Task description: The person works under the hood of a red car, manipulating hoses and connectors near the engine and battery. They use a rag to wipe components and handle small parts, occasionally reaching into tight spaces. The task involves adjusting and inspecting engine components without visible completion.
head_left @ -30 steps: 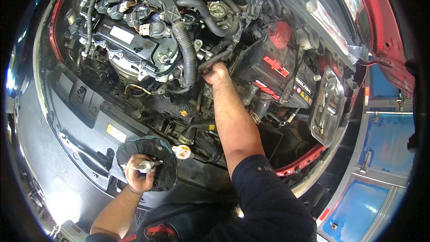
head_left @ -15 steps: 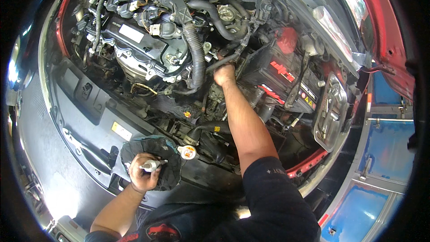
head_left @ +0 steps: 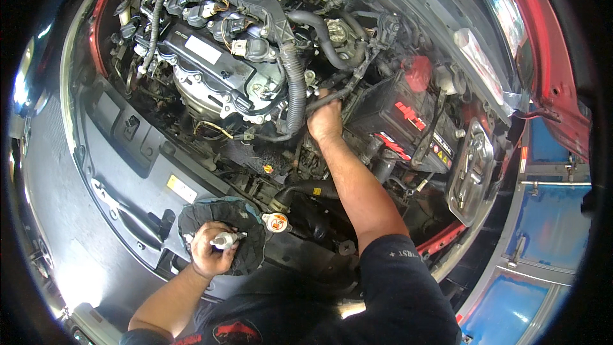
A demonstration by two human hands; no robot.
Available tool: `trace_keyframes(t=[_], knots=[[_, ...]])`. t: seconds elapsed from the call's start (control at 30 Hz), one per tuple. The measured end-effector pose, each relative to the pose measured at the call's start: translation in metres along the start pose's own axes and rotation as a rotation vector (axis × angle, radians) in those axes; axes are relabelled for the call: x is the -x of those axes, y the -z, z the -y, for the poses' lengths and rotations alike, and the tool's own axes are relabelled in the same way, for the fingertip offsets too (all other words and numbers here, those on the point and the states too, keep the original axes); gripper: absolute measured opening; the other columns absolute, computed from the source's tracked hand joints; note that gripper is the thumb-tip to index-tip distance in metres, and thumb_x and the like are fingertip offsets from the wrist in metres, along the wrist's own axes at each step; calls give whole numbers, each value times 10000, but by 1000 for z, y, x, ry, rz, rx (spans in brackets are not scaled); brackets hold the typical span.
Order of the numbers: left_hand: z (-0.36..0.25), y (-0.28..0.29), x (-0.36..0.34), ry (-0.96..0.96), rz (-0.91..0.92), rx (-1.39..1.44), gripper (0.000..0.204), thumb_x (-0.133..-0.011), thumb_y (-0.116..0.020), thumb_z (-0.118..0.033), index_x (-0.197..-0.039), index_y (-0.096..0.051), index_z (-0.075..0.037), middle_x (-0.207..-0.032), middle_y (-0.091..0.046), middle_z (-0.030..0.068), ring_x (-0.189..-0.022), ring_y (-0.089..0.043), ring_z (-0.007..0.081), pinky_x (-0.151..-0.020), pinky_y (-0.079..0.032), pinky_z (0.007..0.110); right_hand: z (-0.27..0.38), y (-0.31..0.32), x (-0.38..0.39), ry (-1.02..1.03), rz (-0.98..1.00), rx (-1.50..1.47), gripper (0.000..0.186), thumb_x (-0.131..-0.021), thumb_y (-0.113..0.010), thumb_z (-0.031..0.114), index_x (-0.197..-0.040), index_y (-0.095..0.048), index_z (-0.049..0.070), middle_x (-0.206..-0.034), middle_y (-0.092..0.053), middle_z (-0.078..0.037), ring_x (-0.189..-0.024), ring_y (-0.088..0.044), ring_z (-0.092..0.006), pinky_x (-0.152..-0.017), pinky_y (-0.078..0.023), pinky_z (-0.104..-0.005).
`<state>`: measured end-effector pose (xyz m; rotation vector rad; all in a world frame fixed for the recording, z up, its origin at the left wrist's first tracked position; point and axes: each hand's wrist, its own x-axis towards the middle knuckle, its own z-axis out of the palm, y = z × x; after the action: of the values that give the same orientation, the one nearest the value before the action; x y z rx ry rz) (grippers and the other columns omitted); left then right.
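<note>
Over the front edge of the engine bay, my left hand [head_left: 209, 252] is closed around a small pale cylindrical part [head_left: 225, 239] with a narrow tip; its exact kind is unclear. Beneath that hand lies a crumpled dark cloth [head_left: 246, 262], close to the radiator cap [head_left: 276, 222]. My right hand [head_left: 325, 122] reaches deep between the engine [head_left: 201, 67] and the battery [head_left: 396, 112]. Its fingers go under a black hose [head_left: 338, 94] and are hidden, so whether they grip anything does not show. A ribbed black conduit [head_left: 295, 86] runs just left of this hand.
Beside the battery at the right sits a metal tray [head_left: 472, 172] with small tools or parts in it. A red cover [head_left: 418, 73] caps one battery terminal. Black front trim [head_left: 121, 172] spans the left, and blue panels [head_left: 552, 211] stand beyond the red bodywork.
The whole view has shifted slightly, moving the scene right and down. My left hand still holds the pale part, now tilted a little differently; my right hand stays between engine and battery.
</note>
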<state>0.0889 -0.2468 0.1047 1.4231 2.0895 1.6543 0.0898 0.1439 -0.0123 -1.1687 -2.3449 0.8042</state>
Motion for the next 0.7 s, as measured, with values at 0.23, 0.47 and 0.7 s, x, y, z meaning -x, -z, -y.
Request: trace_keyframes(t=[0.23,0.47,0.7], knots=[[1,-1,1,12,-7,4,213,-807,-682,-65,-941,-536,11,-837,-642,160,-738,-651,269,-668,-530,345,-42,-29,-50,-268,345,-603,393,-928,-477,102,-1320,-452,121,-1010,-584,-82,-926,-567,-214,-785,-478,-358],[1,-2,1,17,-2,4,207,-821,-677,-79,-941,-537,13,-838,-635,167,-732,-653,267,-660,-533,333,-40,-12,-57,-781,355,-1018,252,-941,-478,200,-1190,-511,212,-767,-556,29,-720,-546,-162,-613,-502,-397],[0,-2,1,18,-5,-8,186,-830,-665,-87,-929,-543,13,-838,-635,168,-727,-654,268,-663,-534,333,-31,-12,-57,-1030,290,-1086,143,-931,-505,213,-804,-543,159,-663,-505,-10,-564,-473,-164,-532,-432,-391]])
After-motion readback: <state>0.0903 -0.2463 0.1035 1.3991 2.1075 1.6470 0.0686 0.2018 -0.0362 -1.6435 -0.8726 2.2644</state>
